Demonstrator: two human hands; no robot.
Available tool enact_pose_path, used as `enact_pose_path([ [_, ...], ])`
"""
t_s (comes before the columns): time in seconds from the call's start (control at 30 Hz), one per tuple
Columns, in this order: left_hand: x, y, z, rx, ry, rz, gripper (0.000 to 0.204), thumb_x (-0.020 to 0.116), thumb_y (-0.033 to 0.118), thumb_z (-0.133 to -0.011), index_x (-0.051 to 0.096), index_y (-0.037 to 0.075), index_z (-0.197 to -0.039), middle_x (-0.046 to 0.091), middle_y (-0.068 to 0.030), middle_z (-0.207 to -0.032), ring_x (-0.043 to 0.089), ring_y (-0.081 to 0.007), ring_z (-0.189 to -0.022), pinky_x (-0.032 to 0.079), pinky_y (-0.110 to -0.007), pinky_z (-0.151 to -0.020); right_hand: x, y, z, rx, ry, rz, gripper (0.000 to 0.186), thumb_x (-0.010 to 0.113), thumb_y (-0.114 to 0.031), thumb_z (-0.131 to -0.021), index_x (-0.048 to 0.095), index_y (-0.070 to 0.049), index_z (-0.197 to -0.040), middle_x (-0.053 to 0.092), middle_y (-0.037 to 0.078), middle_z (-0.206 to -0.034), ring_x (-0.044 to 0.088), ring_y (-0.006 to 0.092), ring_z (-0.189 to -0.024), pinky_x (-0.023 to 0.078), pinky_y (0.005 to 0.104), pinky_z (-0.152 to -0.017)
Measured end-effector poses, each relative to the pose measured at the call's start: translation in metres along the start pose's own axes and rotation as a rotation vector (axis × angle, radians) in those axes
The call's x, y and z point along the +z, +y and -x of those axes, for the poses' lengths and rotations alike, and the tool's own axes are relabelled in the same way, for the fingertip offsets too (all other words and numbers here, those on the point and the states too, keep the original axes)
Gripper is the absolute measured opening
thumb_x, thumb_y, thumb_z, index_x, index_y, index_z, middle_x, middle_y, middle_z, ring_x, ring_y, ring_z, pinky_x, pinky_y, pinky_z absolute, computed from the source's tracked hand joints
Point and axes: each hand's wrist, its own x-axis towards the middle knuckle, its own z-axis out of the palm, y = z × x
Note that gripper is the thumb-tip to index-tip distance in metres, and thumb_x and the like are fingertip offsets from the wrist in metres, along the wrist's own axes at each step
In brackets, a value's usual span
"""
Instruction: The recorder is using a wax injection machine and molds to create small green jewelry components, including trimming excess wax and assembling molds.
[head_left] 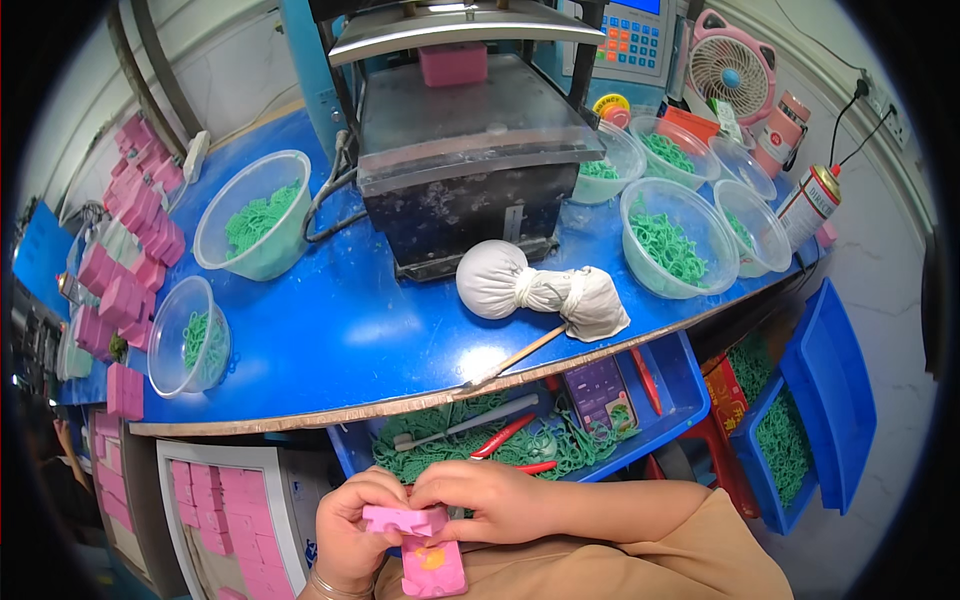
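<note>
Close to my body, my left hand (350, 525) and my right hand (475, 495) meet around a small pink notched block (400, 520). Fingers and thumbs of both hands press on it, one at each end. Just below it, over my lap, lies a second pink block (436, 572) with a yellow patch on its upper face. Whether the two blocks touch is hidden by the fingers. Beyond my hands is an open blue drawer (685, 385) under the table edge, filled with green rubbery strands (405, 450), red-handled pliers (503, 437) and a grey-handled brush (470, 422).
A press machine (470, 180) stands on the blue table (300, 350), with a pink block (453, 64) between its plates. A white cloth pouch (545, 290) and a thin wooden-handled brush (520, 352) lie in front. Clear bowls (690, 285) hold green strands. Pink blocks (130, 290) are stacked left.
</note>
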Motion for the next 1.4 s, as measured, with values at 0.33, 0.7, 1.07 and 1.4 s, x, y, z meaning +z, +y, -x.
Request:
enact_pose_path([
  [0.33,0.005,-0.007,0.001,0.076,-0.133,0.091,0.033,0.075,0.007,-0.070,0.065,0.002,-0.102,0.044,-0.0173,-0.126,0.048,-0.0241,-0.112,0.042,-0.033,-0.092,0.001,0.008,0.004,0.012,0.145,-0.086,0.030,0.068,-0.007,-0.075,0.055,-0.006,-0.102,0.051,0.005,-0.092,0.053,0.0201,-0.083,0.043,0.0305,-0.073],
  [0.7,0.012,-0.004,-0.002,0.005,0.168,0.081,0.044,0.047,0.027,-0.093,0.038,0.003,-0.129,0.053,-0.0181,-0.118,0.058,-0.0262,-0.098,0.049,-0.041,-0.085,0.011,-0.001,-0.004,0.089,0.328,0.097,0.028,0.056,-0.014,-0.088,0.051,-0.001,-0.111,0.051,0.010,-0.097,0.051,0.0205,-0.085,0.044,0.0293,-0.076],
  [1.07,0.014,-0.018,0.004,0.025,0.078,-0.147,0.060,0.065,0.032,-0.083,0.039,0.000,-0.126,0.052,-0.0147,-0.116,0.053,-0.0210,-0.105,0.042,-0.032,-0.091,-0.002,-0.008,-0.008,0.277,0.269,-0.103,0.024,0.067,-0.016,-0.080,0.054,-0.001,-0.094,0.052,0.005,-0.079,0.050,0.0143,-0.068,0.041,0.0256,-0.060],
  [1.4,0.014,-0.017,0.006,0.048,-0.011,0.009,0.057,0.075,0.029,-0.073,0.046,0.004,-0.116,0.056,-0.0186,-0.105,0.060,-0.0291,-0.086,0.052,-0.040,-0.076,-0.005,-0.007,0.000,0.139,0.331,-0.058,0.027,0.065,-0.022,-0.081,0.050,-0.001,-0.090,0.050,0.013,-0.096,0.050,0.0239,-0.094,0.042,0.0322,-0.079],
])
